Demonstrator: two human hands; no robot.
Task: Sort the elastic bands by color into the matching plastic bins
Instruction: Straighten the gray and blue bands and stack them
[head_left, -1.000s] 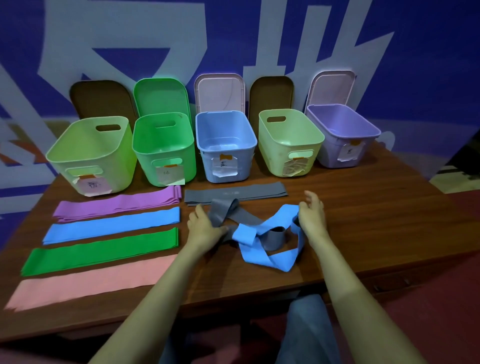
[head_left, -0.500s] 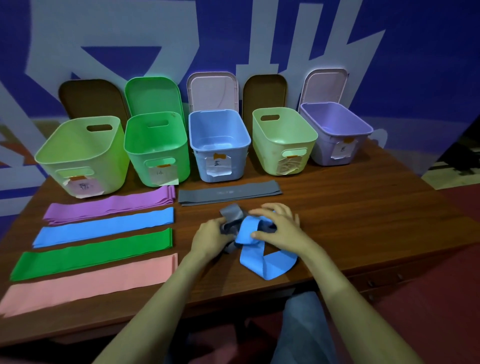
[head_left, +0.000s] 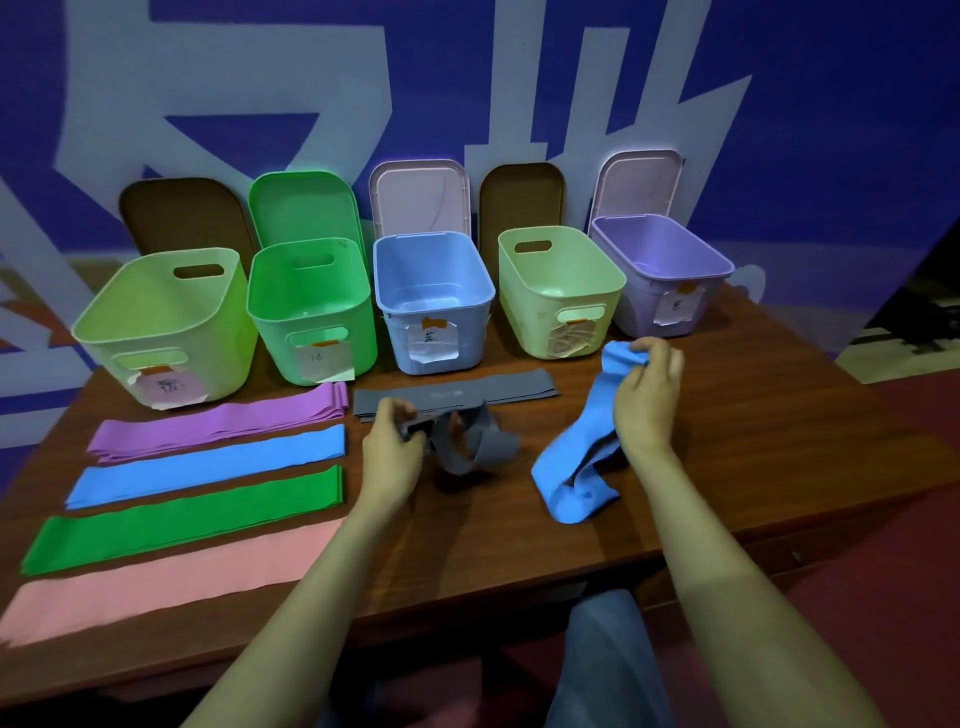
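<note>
Wooden table (head_left: 753, 441) under a blue-and-white wall carries five open bins along its far edge, with the blue bin (head_left: 400, 338) in the middle. Left of the blue bin and nearer the person lie flat purple bands (head_left: 218, 423), flat blue bands (head_left: 208, 467), green bands (head_left: 182, 519) and pink bands (head_left: 156, 582). Right in front of the blue bin lies a flat grey stack (head_left: 519, 387). Just nearer than that, the left hand (head_left: 392, 447) has its fingers curled round one end of a looped grey band (head_left: 478, 447). Right of the blue bin, the right hand (head_left: 647, 395) pinches the raised top end of a loose blue band (head_left: 576, 467), whose lower end is crumpled on the wood. The two loose bands are apart. Both look thin, limp and light, probably stretchy, so each will sag and trail. Bunching a band in the fist should carry it more cleanly than holding it by one end.
</note>
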